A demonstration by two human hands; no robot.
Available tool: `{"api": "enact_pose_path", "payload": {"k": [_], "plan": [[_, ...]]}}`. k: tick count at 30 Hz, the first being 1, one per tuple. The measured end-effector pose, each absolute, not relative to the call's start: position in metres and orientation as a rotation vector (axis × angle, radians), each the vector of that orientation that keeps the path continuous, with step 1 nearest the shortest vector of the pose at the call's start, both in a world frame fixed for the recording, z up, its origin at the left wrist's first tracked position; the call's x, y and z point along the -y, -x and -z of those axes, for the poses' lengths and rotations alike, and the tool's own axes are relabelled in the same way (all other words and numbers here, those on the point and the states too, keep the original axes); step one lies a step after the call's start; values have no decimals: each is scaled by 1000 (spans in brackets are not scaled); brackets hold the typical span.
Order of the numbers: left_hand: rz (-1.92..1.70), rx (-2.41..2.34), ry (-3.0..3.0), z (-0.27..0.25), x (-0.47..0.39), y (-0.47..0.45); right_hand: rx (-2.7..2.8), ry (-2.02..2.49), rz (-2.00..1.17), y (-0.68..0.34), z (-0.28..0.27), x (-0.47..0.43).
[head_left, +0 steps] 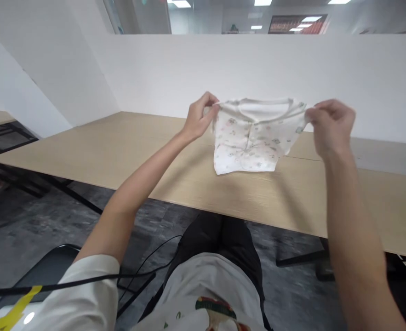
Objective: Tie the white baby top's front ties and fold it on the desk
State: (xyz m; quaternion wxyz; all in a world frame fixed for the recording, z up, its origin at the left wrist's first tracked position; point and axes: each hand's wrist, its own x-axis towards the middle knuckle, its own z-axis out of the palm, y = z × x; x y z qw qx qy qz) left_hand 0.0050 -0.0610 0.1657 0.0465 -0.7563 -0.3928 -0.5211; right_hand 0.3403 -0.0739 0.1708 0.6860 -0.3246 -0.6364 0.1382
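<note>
A small white baby shirt (246, 138) with a faint printed pattern and a short front opening hangs stretched between my hands above the table. My left hand (203, 112) pinches its left shoulder or sleeve end. At the other side, my right hand (332, 124) grips the right sleeve end between thumb and fingers. The neckline faces up, and the lower hem hangs close over the tabletop; whether it touches cannot be told.
A light wooden table (95, 147) spans the view, with a white wall (196, 69) behind it and a window above. Lower left are a black chair (47, 266) and a dark cable (137, 276) crossing beside my body.
</note>
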Motion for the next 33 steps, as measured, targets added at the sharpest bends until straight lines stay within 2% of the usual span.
{"api": "enact_pose_path", "payload": {"k": [3,5,7,10,15,18,22,25,29,33], "plan": [[1539,1138,2243,-189,69,-1,1552,800,-236,-347,-200,81],[1493,1162,2267,-182,64,3,1610,1022,-258,-348,-197,79],[1364,1245,2348,-159,52,7,1686,1294,-309,-346,-179,70],[951,1466,2477,-109,30,7,1909,1598,-372,-342,-131,51],[340,1867,2587,-38,14,14,2191,1783,-602,-351,-51,27],[276,2024,2648,-22,10,40,2352,1723,-754,-372,-26,21],[290,2146,2684,-19,2,90,2473,1665,-770,-411,-14,13],[271,2184,2609,-17,-3,116,2420,1867,-613,-437,-10,7],[469,2232,2361,-12,-4,120,2214,2103,-209,-447,-8,6],[580,2121,2260,-11,-3,82,2049,2070,227,-414,-6,10]]}}
